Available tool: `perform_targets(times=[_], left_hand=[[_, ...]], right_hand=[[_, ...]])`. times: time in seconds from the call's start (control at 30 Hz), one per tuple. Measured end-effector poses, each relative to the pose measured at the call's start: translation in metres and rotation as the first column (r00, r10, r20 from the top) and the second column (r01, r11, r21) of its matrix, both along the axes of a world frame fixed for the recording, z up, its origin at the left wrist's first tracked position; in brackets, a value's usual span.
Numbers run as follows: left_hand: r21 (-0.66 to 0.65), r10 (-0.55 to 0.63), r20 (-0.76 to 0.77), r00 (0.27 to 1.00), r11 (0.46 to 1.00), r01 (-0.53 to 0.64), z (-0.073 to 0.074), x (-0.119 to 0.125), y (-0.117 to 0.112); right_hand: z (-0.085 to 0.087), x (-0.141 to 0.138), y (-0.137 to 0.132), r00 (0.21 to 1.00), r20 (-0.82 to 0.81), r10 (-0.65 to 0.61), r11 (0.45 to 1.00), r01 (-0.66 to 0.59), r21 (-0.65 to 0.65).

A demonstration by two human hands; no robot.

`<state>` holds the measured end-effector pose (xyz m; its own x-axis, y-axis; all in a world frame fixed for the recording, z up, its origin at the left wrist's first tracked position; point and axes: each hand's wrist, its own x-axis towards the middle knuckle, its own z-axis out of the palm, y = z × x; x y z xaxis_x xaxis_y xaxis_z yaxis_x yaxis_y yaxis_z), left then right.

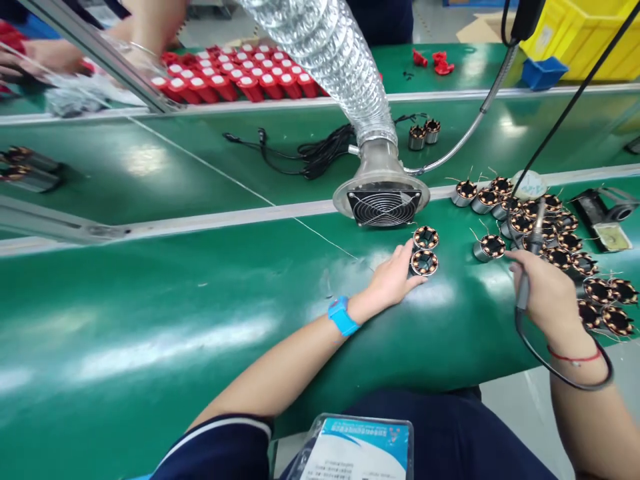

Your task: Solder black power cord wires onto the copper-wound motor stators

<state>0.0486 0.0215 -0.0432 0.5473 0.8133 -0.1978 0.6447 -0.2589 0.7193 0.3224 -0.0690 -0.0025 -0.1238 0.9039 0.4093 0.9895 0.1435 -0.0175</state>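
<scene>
My left hand [393,280], with a blue watch on the wrist, rests on the green belt [200,293], its fingers touching the nearer of two copper-wound motor stators [425,262]. The second stator [426,237] stands just behind it. My right hand [543,290] is closed around a soldering iron [530,260], whose black cord loops under my wrist. A single stator [489,247] sits just left of the iron's tip.
Several more stators [565,247] crowd the belt's right end. A fume extractor fan [383,203] on a foil hose stands behind the two stators. A soldering stand [607,217] sits at far right. Red parts [235,77] and another person's arm [145,27] are at the back.
</scene>
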Motion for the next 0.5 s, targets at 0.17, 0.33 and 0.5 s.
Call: perform_targets(times=[0.17, 0.33, 0.5], left_hand=[[0.082, 0.012, -0.030, 0.999, 0.997, -0.010, 0.001, 0.030, 0.018], [0.092, 0.043, 0.031, 0.999, 0.995, -0.046, 0.004, 0.039, 0.022], [-0.008, 0.074, 0.087, 0.993, 0.997, -0.074, 0.001, 0.006, 0.011]], right_hand=[[-0.030, -0.006, 0.030, 0.994, 0.110, 0.010, 1.000, -0.009, -0.009], [-0.041, -0.015, 0.030, 0.995, 0.092, 0.032, 0.998, -0.038, 0.059], [-0.047, -0.038, 0.005, 0.985, 0.038, 0.171, 0.985, -0.172, 0.006]])
